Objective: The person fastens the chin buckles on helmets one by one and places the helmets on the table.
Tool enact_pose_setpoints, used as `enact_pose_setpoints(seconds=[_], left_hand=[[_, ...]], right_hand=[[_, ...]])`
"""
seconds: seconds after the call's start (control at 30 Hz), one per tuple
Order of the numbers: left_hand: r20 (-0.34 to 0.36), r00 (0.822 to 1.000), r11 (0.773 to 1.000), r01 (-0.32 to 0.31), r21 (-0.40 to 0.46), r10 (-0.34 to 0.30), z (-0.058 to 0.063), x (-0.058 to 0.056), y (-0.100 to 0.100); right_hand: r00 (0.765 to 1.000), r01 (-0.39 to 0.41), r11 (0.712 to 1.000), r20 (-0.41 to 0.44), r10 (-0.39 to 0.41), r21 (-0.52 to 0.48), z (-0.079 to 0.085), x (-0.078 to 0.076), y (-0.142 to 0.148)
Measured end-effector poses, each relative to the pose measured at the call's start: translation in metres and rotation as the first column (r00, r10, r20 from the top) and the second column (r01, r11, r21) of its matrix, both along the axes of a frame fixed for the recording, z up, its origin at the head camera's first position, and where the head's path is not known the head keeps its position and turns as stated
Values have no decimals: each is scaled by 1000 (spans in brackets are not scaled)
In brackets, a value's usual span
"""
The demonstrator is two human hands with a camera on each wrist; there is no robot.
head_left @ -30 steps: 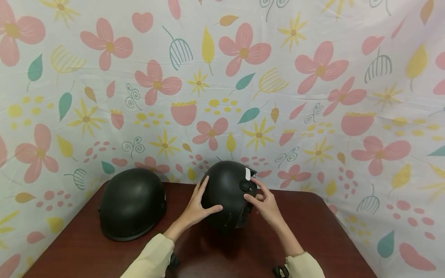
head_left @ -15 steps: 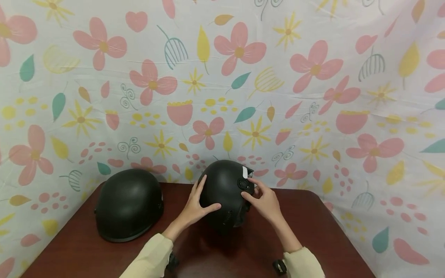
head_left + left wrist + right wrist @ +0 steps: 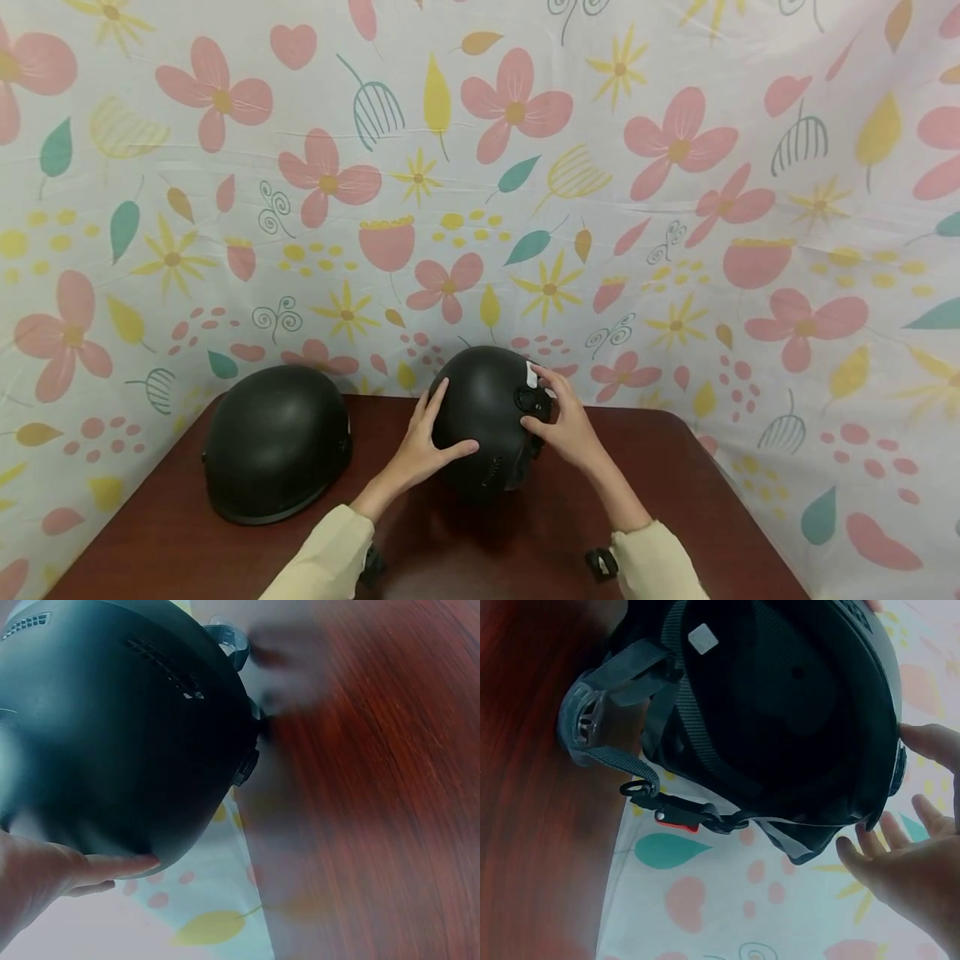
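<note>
A matte black helmet [image 3: 480, 408] stands on the brown table, its inside facing right. My left hand [image 3: 422, 443] rests on its left and front side, fingers straight and thumb spread apart. At its right rim, my right hand [image 3: 572, 427] touches either side of a round black fitting [image 3: 533, 402] with thumb and index finger. A white sticker [image 3: 531, 375] sits just above that fitting. The right wrist view shows the dark lining [image 3: 795, 682], grey straps, a chin cup [image 3: 581, 724] and a buckle with a red part [image 3: 676, 821].
A second black helmet [image 3: 277, 442] lies dome up on the left of the table. The brown tabletop [image 3: 675, 500] reaches back to a white cloth wall [image 3: 480, 208] printed with flowers and leaves. Dark wrist devices are strapped near both sleeves.
My right index finger has moved up from the fitting to beside the white sticker. The left hand and the helmet stay in place. The view has shifted slightly.
</note>
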State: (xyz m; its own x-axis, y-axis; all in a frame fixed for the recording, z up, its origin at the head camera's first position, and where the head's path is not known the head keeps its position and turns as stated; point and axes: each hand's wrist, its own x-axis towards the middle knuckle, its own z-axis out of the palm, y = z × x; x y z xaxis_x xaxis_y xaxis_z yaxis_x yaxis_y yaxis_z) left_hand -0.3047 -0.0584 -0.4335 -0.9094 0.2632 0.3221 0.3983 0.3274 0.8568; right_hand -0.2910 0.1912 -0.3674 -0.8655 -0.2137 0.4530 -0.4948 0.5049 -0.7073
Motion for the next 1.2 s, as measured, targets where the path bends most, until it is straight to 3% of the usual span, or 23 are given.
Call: enact_pose_setpoints(seconds=[0.27, 0.7, 0.9, 1.2], left_hand=[[13, 1000, 1000, 2, -8, -2, -1, 2, 3], [-24, 1000, 999, 19, -30, -20, -1, 3, 6], [-28, 999, 999, 32, -13, -33, -2, 2, -1], [65, 997, 999, 46, 12, -46, -8, -5, -9]], right_hand=[[997, 2, 1000, 81, -4, 20, 1, -2, -3], [998, 33, 994, 51, -39, 102, 0, -8, -11], [996, 34, 994, 79, -42, 103, -1, -7, -6], [988, 38, 996, 145, -49, 79, -1, -5, 2]])
